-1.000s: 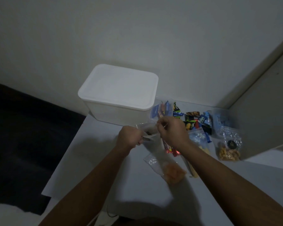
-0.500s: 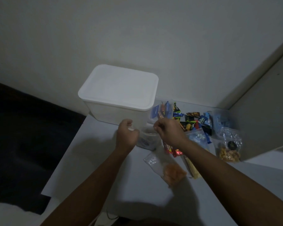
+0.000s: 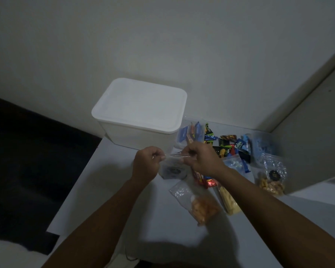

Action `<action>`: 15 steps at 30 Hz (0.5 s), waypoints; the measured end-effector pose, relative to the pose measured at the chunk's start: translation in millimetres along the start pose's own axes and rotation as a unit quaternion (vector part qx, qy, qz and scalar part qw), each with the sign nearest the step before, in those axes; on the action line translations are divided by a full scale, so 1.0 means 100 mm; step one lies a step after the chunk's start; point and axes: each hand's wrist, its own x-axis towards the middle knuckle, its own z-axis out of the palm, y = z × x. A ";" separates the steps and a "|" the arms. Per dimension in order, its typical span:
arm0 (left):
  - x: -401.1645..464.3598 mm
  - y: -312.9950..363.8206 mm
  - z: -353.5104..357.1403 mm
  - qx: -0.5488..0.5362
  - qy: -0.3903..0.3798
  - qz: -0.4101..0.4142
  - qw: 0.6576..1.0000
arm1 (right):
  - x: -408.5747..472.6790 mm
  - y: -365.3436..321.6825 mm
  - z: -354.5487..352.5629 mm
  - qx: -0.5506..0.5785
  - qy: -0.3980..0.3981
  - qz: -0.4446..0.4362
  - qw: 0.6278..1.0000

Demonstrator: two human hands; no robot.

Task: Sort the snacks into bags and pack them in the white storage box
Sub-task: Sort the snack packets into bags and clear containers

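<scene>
A dim view looks down at a pale table (image 3: pixel 108 190) set against a wall. Near the middle, two bare hands hold a small clear bag (image 3: pixel 172 168) just above the table. The left hand (image 3: pixel 146 167) pinches the bag's top edge at its 9 o'clock end, fingers curled. The right hand (image 3: pixel 200 161) pinches the same edge at the 3 o'clock end. The bag hangs between them with something dark inside, perhaps a round snack; the light is too poor to tell. At 12 o'clock from the hands stands the white storage box (image 3: pixel 139 113), its lid on. At 2 o'clock lies a pile of wrapped snacks (image 3: pixel 228 146). At 5 o'clock lies a bag of orange snacks (image 3: pixel 197 206), flat on the table.
</scene>
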 end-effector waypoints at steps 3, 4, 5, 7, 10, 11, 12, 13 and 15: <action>0.01 -0.01 0.04 0.007 0.013 0.009 1.000 | -0.02 -0.01 0.03 -0.056 0.035 -0.031 0.997; 0.00 0.01 0.04 0.003 0.017 0.017 1.000 | -0.02 -0.02 0.04 -0.073 0.045 -0.042 0.995; 0.00 0.02 0.04 0.003 0.018 0.033 0.999 | -0.02 -0.03 0.04 -0.090 0.055 -0.053 0.993; 0.01 0.05 0.04 0.014 0.002 0.085 0.996 | -0.01 -0.03 0.05 -0.118 0.068 -0.066 0.988; 0.05 0.08 0.06 0.026 -0.014 0.126 0.992 | 0.00 -0.05 0.06 -0.136 0.068 -0.064 0.986; 0.07 0.08 0.07 0.029 -0.009 0.131 0.991 | 0.00 -0.06 0.07 -0.138 0.068 -0.065 0.986; 0.08 0.08 0.07 0.035 -0.005 0.133 0.990 | 0.00 -0.06 0.07 -0.140 0.070 -0.068 0.985; 0.10 0.08 0.07 0.041 -0.003 0.133 0.990 | 0.00 -0.05 0.07 -0.139 0.072 -0.072 0.985; 0.12 0.08 0.08 0.049 0.001 0.132 0.990 | 0.01 -0.05 0.08 -0.122 0.072 -0.079 0.987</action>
